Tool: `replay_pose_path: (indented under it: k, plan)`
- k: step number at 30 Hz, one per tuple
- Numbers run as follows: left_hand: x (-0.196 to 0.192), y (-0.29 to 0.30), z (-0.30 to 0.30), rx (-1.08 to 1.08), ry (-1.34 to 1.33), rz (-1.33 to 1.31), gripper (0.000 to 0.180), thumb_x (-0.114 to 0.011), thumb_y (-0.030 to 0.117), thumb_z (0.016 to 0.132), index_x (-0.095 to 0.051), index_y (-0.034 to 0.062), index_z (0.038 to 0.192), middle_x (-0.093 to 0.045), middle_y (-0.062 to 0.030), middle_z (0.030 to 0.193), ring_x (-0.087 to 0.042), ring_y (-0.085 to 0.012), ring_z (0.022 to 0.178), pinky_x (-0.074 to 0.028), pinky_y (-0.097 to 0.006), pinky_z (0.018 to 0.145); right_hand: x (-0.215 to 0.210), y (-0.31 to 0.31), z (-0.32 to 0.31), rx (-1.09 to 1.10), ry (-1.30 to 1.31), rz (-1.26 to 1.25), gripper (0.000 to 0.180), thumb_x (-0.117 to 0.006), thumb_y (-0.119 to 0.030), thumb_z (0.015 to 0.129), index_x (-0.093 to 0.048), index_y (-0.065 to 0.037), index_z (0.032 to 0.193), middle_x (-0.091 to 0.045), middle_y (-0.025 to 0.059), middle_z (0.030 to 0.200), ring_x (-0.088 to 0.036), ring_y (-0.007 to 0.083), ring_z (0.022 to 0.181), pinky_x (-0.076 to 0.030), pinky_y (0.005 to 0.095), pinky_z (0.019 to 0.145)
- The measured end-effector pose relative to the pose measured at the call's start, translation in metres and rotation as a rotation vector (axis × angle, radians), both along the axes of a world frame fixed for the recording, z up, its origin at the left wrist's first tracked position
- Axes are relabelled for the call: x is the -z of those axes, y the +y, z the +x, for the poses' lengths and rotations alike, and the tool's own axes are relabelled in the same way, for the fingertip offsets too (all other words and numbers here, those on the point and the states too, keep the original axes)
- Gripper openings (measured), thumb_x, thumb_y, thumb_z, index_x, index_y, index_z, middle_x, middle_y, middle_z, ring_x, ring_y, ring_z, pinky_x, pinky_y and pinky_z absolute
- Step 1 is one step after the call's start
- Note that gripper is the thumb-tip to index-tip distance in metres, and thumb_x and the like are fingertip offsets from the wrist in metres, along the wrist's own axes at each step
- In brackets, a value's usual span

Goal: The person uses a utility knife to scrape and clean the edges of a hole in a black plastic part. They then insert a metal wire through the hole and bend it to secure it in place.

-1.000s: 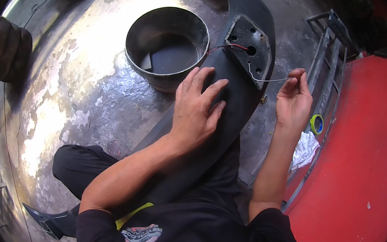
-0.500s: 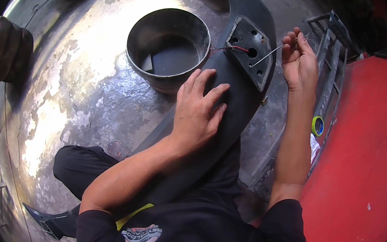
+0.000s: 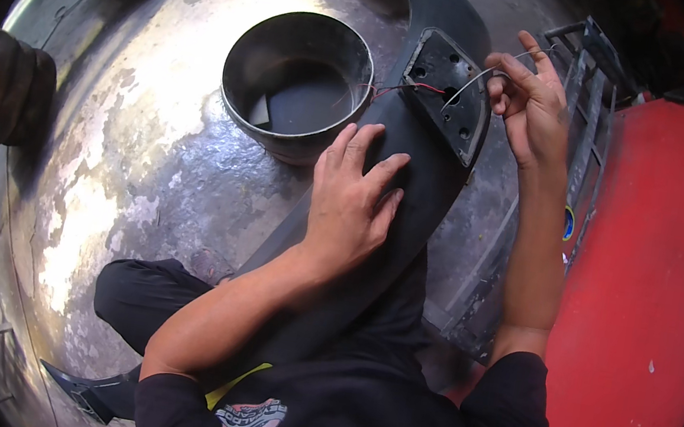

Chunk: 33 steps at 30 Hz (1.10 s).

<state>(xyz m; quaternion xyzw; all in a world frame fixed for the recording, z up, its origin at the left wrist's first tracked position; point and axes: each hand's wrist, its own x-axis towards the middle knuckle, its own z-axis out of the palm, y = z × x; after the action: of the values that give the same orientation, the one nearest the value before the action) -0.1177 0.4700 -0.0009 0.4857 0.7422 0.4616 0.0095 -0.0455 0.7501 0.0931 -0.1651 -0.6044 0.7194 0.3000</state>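
Across your lap lies the panel [image 3: 426, 177], smooth, matte black and curved. Your left hand [image 3: 351, 202] rests on it, fingers spread. Farther along sits its angular recess [image 3: 437, 65], with round holes. A thin pale wire [image 3: 472, 78] bows from there into your right hand [image 3: 531, 109], loosely held among half-curled fingers. Beyond your left hand, a round, dark drum [image 3: 290, 147] stands on the blotchy floor [image 3: 170, 163].

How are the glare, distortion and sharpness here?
Head view: white glare washes across the patchy grey concrete floor; head view: fisheye curvature and black corners; head view: the bare right hand and thin pale wire look reasonably sharp.
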Motion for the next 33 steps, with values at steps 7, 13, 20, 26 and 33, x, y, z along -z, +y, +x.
replay_pose_path:
  k: [7,13,20,26,33]
  plan:
    - [0.0,0.0,0.0,0.004,0.011,-0.01,0.046,-0.08,0.012,0.09,-0.073,0.0129,0.136,-0.051,-0.022,0.159,-0.043,-0.0496,0.153,-0.036,-0.059,0.125,0.002,-0.01,-0.009,0.022,0.016,-0.064,0.075,-0.069,-0.007,0.107,-0.023,0.0,0.166,-0.076,0.0222,0.109,-0.077,0.0234,0.079,-0.06,0.0292,0.062]
    - [-0.001,0.0,-0.001,-0.006,0.002,0.002,0.05,-0.08,0.012,0.089,-0.071,0.0129,0.139,-0.051,-0.0225,0.159,-0.043,-0.0502,0.153,-0.036,-0.059,0.125,0.0,-0.004,-0.006,-0.051,-0.012,-0.057,0.086,-0.07,-0.009,0.107,-0.014,0.005,0.17,-0.075,0.0186,0.103,-0.077,0.023,0.078,-0.063,0.0299,0.064]
    - [-0.002,0.001,0.001,-0.005,0.027,0.01,0.049,-0.081,0.011,0.089,-0.072,0.0112,0.137,-0.051,-0.022,0.158,-0.043,-0.0487,0.151,-0.038,-0.059,0.12,-0.022,-0.035,0.002,-0.178,-0.075,0.18,0.087,-0.074,-0.007,0.104,-0.018,0.008,0.17,-0.076,0.0179,0.101,-0.076,0.0189,0.07,-0.062,0.0273,0.057]
    - [-0.001,0.002,0.003,0.002,0.025,0.004,0.048,-0.081,0.011,0.089,-0.073,0.0112,0.136,-0.05,-0.0221,0.158,-0.042,-0.0488,0.151,-0.038,-0.059,0.12,-0.027,-0.022,-0.015,-0.218,-0.187,0.232,0.081,-0.071,-0.008,0.105,-0.023,0.009,0.168,-0.078,0.0196,0.101,-0.076,0.018,0.067,-0.062,0.0258,0.056]
    - [-0.002,-0.001,0.001,0.0,0.025,0.006,0.048,-0.081,0.01,0.087,-0.073,0.0107,0.135,-0.05,-0.0223,0.158,-0.042,-0.0489,0.151,-0.038,-0.059,0.12,-0.028,-0.041,-0.001,-0.124,-0.167,0.24,0.087,-0.073,-0.008,0.104,-0.018,0.011,0.169,-0.078,0.0201,0.099,-0.073,0.0166,0.062,-0.058,0.0244,0.05]
